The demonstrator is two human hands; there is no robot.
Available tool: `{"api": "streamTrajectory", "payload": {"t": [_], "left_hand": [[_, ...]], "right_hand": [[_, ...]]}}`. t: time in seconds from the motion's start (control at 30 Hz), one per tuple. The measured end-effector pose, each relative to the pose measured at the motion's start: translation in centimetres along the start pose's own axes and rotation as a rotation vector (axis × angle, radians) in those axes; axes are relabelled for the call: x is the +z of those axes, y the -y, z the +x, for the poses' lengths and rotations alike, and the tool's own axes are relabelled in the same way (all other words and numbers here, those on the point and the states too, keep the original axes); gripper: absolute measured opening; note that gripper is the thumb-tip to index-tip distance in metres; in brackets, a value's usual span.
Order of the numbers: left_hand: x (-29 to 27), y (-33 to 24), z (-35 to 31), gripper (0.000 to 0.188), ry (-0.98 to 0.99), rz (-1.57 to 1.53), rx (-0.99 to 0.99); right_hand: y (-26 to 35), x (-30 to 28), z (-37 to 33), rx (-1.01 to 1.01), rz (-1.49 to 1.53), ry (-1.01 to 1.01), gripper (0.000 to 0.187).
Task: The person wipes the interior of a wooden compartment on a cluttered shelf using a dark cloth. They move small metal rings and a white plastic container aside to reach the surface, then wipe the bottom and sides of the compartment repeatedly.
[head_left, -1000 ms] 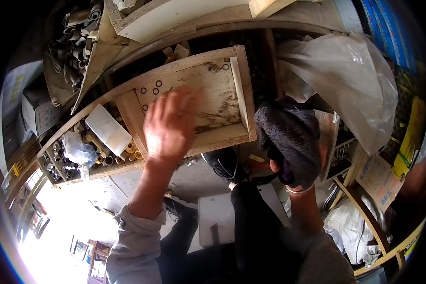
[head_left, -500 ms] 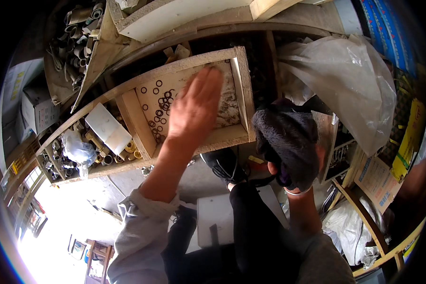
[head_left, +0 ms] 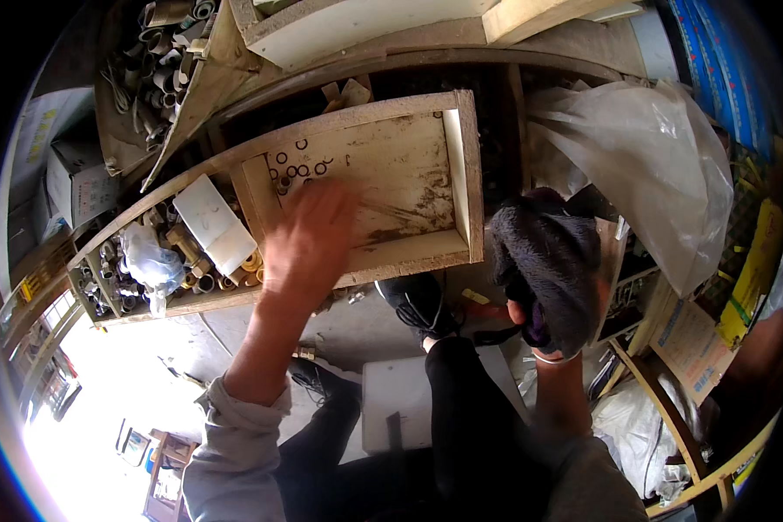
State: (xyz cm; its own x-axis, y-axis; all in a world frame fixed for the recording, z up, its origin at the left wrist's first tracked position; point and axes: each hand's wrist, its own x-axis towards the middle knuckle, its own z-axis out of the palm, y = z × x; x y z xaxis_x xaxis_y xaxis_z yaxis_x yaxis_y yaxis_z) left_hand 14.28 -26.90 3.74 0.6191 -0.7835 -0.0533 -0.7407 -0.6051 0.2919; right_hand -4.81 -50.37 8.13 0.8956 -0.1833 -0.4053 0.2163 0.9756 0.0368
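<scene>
A shallow wooden compartment (head_left: 409,191) with a stained, pale bottom is in front of me. Small dark rings (head_left: 301,171) lie scattered at its left end, and some are covered by my hand. Low over those rings is my left hand (head_left: 315,228), palm down; motion smears its fingers, so their closure is unclear. To the right of the compartment, my right hand (head_left: 515,311) is closed around a bunched dark fuzzy cloth (head_left: 548,257), which hides most of the fingers.
Left of the compartment, a white box (head_left: 213,224) and a clear plastic bag (head_left: 151,261) rest on metal fittings. Pipe pieces (head_left: 161,74) fill a carton at the far left. A translucent plastic sheet (head_left: 644,165) drapes at the right. Below are my shoe (head_left: 416,304) and a white stool (head_left: 396,409).
My left hand has swept left and nearer across the compartment, and the rings now lie closer to its left end. My right hand still holds the cloth. The view has shifted slightly.
</scene>
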Motion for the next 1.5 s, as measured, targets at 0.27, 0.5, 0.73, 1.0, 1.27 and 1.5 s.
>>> {"api": "streamTrajectory", "payload": {"t": [0.27,0.5,0.73,1.0,1.27,1.5], "left_hand": [[-0.7,-0.9,1.4,0.039,-0.115,-0.113,0.051],[1.5,-4.0,7.8,0.055,-0.118,-0.114,0.018],[2.1,-3.4,6.7,0.051,-0.134,-0.017,-0.002],[1.9,-2.7,4.7,0.044,-0.218,0.009,0.011],[2.1,-2.9,5.7,0.053,-0.158,0.011,0.144],[0.1,1.0,0.2,0.050,-0.115,0.129,-0.011]], "right_hand": [[-0.2,0.0,0.4,-0.013,-0.196,-0.007,0.078],[-0.4,-0.1,0.2,0.031,-0.134,-0.053,0.083],[-0.6,-0.2,1.1,-0.002,-0.054,0.051,0.082],[-1.0,-0.2,0.7,0.018,-0.079,-0.038,0.085],[-1.2,-0.3,1.0,-0.006,-0.074,-0.030,0.085],[0.3,-1.6,0.5,0.040,-0.034,0.039,0.084]]}}
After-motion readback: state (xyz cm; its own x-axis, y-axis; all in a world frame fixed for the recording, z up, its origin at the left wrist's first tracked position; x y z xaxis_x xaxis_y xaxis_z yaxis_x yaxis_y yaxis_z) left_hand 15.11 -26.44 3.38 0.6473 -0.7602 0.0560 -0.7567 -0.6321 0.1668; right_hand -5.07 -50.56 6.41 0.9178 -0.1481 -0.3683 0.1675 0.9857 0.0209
